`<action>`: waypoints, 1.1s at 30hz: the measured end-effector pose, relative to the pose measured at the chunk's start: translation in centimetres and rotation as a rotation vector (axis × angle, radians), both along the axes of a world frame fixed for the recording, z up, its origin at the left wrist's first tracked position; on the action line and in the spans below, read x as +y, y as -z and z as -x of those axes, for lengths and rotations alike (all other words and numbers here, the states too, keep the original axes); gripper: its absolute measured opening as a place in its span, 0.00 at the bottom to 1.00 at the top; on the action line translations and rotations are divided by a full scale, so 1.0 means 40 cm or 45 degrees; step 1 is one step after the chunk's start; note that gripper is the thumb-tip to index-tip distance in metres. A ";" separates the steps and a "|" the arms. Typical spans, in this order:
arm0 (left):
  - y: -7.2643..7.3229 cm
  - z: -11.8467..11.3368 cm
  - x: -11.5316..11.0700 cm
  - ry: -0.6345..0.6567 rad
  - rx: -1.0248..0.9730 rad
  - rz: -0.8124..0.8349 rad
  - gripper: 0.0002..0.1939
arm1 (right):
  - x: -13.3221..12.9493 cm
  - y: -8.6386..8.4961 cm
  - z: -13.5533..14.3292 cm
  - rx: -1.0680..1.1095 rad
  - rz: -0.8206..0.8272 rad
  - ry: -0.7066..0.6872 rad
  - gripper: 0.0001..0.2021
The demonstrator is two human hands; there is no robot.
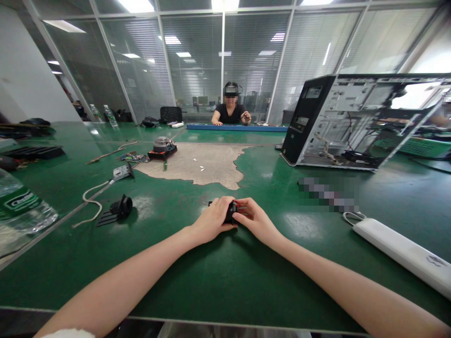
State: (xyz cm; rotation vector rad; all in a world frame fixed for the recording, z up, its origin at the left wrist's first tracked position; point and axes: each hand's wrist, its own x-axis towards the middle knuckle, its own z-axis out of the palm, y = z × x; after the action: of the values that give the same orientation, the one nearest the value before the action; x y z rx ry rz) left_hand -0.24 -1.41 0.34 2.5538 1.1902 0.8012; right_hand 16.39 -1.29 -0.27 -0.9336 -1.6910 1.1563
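Note:
A small black plastic part (230,213) is held between my two hands, just above or on the green table near its middle. My left hand (214,215) wraps over it from the left and hides much of it. From the right, my right hand (252,216) grips it with thumb and fingertips. Its exact kind does not show. To the left lies another black plastic piece (121,206) with a round housing and flat prongs. Behind that sits a small metal bracket piece (122,172) with a pale cable (92,199).
An open computer case (306,124) stands at the right, with a white power strip (401,253) in front. A water bottle (24,202) lies at the left edge. A heatsink fan unit (162,148) sits by the torn table patch (214,164). A person (230,110) sits opposite.

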 end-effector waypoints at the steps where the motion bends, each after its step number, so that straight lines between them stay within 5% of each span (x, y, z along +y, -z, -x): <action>1: 0.000 0.000 0.000 0.000 -0.004 0.006 0.29 | -0.001 -0.001 -0.001 -0.007 -0.002 -0.013 0.11; 23: 0.001 0.000 -0.001 0.014 0.018 -0.048 0.28 | -0.009 -0.001 -0.005 0.010 0.004 -0.140 0.11; 33: -0.002 -0.001 -0.001 0.009 0.050 -0.062 0.28 | 0.004 0.002 0.005 -0.022 -0.017 -0.047 0.08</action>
State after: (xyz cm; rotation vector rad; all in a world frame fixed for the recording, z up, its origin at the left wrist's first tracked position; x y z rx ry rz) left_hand -0.22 -1.43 0.44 2.6232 1.1868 0.7915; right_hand 16.19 -1.14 -0.36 -0.9099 -1.7347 1.1632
